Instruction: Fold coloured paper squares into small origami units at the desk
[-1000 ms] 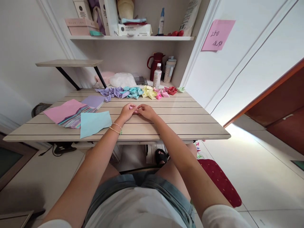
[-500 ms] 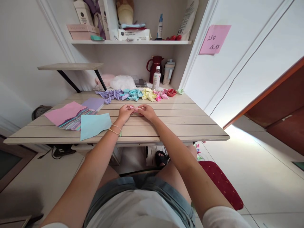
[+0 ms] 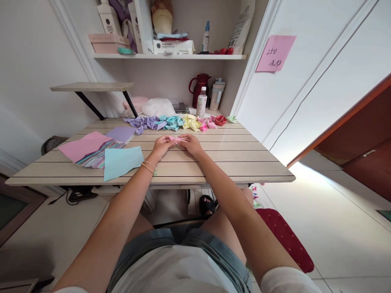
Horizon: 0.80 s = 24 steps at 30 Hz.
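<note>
A small piece of folded pink paper [image 3: 176, 140] is held between my two hands, a little above the wooden table [image 3: 232, 162]. My left hand [image 3: 162, 145] is closed on its left end, fingertips pinching. My right hand [image 3: 192, 144] pinches the right end. The fingers hide part of the paper. Just beyond the hands lies a row of folded paper shapes: purple [image 3: 146, 122], blue [image 3: 172, 122], yellow [image 3: 191, 122], pink [image 3: 208, 123] and red [image 3: 220, 120], with a pale green one [image 3: 231, 119] at the right end.
Left of my hands lie a light blue sheet [image 3: 122, 162], a fanned stack of coloured paper [image 3: 99, 156] topped by a pink sheet [image 3: 87, 144], and a purple sheet [image 3: 122, 133]. A bottle [image 3: 201, 101], a dark red jug [image 3: 200, 89] and a tumbler [image 3: 217, 94] stand at the back.
The folded pink paper shows more between my fingers and looks more spread out. Both hands have stayed in nearly the same place; the view has shifted slightly.
</note>
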{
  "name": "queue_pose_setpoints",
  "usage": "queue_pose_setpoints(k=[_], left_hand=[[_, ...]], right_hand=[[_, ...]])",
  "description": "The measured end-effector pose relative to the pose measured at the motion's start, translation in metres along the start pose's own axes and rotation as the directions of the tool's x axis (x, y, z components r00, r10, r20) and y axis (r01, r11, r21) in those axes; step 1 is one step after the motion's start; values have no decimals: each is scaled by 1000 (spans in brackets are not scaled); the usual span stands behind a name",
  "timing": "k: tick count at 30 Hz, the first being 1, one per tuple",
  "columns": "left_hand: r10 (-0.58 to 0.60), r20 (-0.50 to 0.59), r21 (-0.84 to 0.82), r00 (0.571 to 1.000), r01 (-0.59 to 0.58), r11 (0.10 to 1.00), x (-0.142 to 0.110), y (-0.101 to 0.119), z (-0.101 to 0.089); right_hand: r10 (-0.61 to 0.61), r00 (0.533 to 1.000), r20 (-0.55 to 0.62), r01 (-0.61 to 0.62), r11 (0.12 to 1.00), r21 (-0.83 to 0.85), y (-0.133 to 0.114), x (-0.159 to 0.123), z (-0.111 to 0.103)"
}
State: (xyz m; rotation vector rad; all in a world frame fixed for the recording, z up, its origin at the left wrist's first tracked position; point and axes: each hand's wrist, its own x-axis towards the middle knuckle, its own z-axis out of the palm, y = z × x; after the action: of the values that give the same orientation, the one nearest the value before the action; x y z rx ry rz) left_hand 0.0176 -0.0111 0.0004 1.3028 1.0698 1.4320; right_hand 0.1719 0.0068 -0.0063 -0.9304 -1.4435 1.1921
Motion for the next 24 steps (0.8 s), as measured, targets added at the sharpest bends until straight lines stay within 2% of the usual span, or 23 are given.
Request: queue_pose_setpoints(k=[5,11,14,24], left_hand=[[0,-18,10,1000,0,1000,1,-1,0],[-10,-35,-26,999,9,1000,1,0,0],[-25,-23,-41,999,24,999,1,1,0],[-20,5,-36,1000,20,999,0,0,0]], right_hand=[[-2,1000,23,2,1000,-15,-1,-2,0],[103,993,-56,-101,995,24,-6,0,2],[124,991,-46,-123,992,37,-5,2,3],[30,999,-26,-32,995,-99,-1,-1,0]])
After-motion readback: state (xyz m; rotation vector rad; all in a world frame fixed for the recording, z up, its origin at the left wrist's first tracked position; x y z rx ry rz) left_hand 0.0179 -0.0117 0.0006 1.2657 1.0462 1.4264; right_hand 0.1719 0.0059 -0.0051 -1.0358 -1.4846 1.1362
